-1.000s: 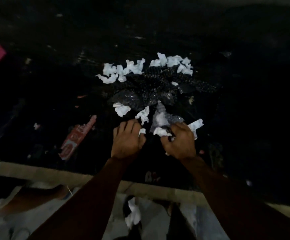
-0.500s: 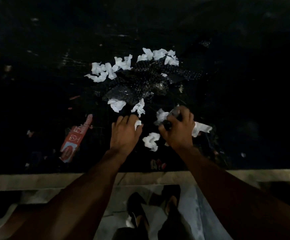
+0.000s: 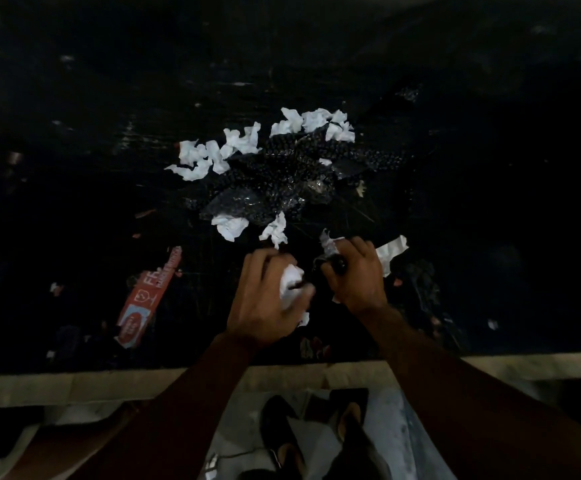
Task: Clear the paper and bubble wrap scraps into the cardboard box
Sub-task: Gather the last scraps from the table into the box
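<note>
A dark tabletop [image 3: 109,98] fills most of my view, scuffed and flecked with pale marks. To my left on it lies a red label strip [image 3: 147,299] with white print, angled up toward the right. The table's pale front edge [image 3: 74,384] runs across below. Under that edge I see a light floor [image 3: 386,427] and my black shoes [image 3: 278,434], one beside the other [image 3: 351,424].

- One head-worn view, looking steeply down and forward, close over a dark table [image 3: 74,98].
- The table's pale edge [image 3: 74,386] runs across at six o'clock.
</note>
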`<state>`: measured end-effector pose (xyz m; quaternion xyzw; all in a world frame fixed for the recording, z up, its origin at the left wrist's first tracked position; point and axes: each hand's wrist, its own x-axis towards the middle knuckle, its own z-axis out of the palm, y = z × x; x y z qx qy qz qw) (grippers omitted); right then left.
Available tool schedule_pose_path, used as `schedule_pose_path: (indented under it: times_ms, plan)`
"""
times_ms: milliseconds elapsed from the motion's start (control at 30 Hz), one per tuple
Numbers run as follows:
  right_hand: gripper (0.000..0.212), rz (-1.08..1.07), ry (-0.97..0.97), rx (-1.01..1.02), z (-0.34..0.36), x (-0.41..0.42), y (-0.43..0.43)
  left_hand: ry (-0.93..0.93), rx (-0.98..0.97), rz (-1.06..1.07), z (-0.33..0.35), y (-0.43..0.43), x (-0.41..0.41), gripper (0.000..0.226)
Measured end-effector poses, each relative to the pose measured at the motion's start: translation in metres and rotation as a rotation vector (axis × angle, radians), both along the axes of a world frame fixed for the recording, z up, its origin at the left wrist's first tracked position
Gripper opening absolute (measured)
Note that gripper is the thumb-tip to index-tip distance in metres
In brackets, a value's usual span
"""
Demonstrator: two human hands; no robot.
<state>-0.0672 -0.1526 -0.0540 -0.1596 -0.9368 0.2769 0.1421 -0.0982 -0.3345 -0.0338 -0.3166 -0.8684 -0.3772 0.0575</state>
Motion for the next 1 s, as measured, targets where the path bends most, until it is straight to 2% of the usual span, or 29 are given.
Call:
schedule_pose_path:
  times_ms: [67, 133, 267, 333, 400, 467, 533, 633, 767, 900, 1000]
  plan:
    - [0.022, -0.019, 0.058, -0.010, -0.004, -0.001, 0.001, 0.074, -0.249, -0.139, -0.014, -0.001, 0.005, 0.055]
    - [0.018, -0.020, 0.117, -0.038, -0.005, -0.002, 0.001, 0.119, -0.403, -0.128, -0.024, 0.000, 0.004, 0.052]
    - [0.016, 0.021, 0.040, 0.012, -0.001, -0.003, 0.002, 0.108, -0.316, -0.061, -0.020, 0.012, -0.007, 0.024]
    - [0.016, -0.014, -0.021, -0.073, 0.007, -0.006, 0.003, 0.022, -0.319, -0.013, -0.014, 0.015, -0.015, 0.020]
    - [0.023, -0.074, -0.049, -0.255, 0.015, -0.010, 0.005, -0.109, -0.279, 0.066, -0.004, 0.018, -0.020, 0.025]
    - [0.031, -0.147, -0.031, -0.481, 0.030, -0.014, 0.009, -0.151, -0.199, 0.119, 0.009, 0.019, -0.025, 0.033]
    - [0.036, -0.205, 0.005, -0.623, 0.048, -0.019, 0.020, -0.157, -0.129, 0.131, 0.024, 0.019, -0.034, 0.033]
    - [0.025, -0.284, 0.106, -0.773, 0.086, -0.029, 0.037, -0.153, -0.043, 0.144, 0.054, 0.022, -0.053, 0.020]
    - [0.006, -0.392, 0.249, -1.083, 0.156, -0.033, 0.055, -0.113, 0.059, 0.123, 0.102, 0.039, -0.073, 0.025]
    - [0.006, -0.395, 0.410, -1.088, 0.211, -0.023, 0.069, -0.082, 0.177, 0.000, 0.150, 0.065, -0.084, 0.008]
    - [0.013, -0.390, 0.502, -0.980, 0.241, -0.012, 0.094, -0.087, 0.249, -0.058, 0.187, 0.098, -0.087, 0.021]
